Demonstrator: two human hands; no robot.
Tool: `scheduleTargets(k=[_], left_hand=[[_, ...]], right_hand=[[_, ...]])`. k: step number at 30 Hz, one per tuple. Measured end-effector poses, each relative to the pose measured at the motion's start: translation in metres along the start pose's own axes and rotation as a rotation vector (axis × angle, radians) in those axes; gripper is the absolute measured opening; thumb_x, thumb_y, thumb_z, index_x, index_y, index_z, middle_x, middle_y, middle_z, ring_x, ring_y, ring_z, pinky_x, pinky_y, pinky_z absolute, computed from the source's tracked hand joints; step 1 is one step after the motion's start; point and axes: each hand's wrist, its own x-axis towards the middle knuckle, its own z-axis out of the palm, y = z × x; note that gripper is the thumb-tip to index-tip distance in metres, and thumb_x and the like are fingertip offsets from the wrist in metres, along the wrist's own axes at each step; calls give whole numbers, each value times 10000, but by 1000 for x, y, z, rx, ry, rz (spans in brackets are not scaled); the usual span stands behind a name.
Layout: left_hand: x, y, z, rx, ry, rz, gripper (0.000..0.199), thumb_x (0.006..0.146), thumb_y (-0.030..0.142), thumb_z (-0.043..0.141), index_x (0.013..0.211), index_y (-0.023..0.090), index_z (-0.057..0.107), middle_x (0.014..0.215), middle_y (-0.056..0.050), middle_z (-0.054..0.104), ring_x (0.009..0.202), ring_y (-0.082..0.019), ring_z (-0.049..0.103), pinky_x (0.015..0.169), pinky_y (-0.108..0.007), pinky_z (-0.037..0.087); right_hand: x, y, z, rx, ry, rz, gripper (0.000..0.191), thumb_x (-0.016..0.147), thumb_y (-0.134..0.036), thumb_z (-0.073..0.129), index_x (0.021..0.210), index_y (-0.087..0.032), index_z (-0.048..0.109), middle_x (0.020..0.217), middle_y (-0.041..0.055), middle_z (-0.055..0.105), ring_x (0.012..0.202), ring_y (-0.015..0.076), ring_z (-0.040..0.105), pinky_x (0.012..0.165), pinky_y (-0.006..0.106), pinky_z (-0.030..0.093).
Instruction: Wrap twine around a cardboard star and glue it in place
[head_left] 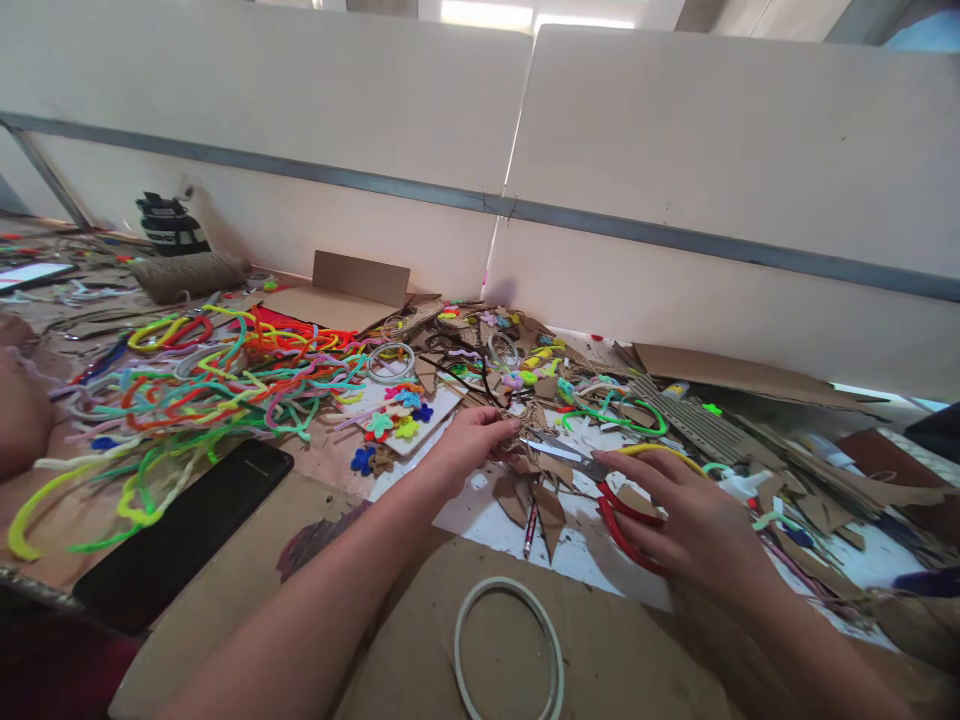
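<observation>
My right hand (694, 515) grips a pair of scissors (626, 535) by the red handles. The blades point left and look parted, close to the fingertips of my left hand (469, 450). That hand is closed in a pinch on something small and brown, too indistinct to name. Beneath the scissors, a pencil (531, 525) lies among cut cardboard scraps (551, 510) on a white sheet (480, 510). Nearer to me, a roll of tape (459, 650) lies flat on brown cardboard (405, 640).
Colourful pipe cleaners (225, 375) are heaped at left, beside a black phone (187, 535). Pipe-cleaner flowers (381, 425) rest left of my left hand. Cardboard strips (690, 420) and a white glue bottle (742, 485) lie at right. Another person's arm (19, 420) shows at the left edge.
</observation>
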Motion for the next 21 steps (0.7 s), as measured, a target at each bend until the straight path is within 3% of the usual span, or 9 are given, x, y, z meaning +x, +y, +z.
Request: scheduleTargets(k=[5, 21], left_hand=[[3, -4, 1, -65, -46, -11, 147, 897, 164, 643, 754, 134, 653, 722, -19, 686, 567, -98, 629, 639, -230, 505], [11, -13, -3, -93, -82, 30, 186, 866, 304, 678, 812, 129, 709, 742, -37, 699, 547, -112, 639, 642, -243, 545]], right_hand=[[-1, 0, 6, 22, 1, 9, 446, 939, -354, 561, 1384, -319, 559, 1180, 88, 664, 963, 260, 700, 792, 383, 556], [-5, -1, 19, 66, 33, 47, 415, 930, -352, 567, 1341, -334, 617, 1101, 71, 700, 808, 215, 708, 627, 306, 545]])
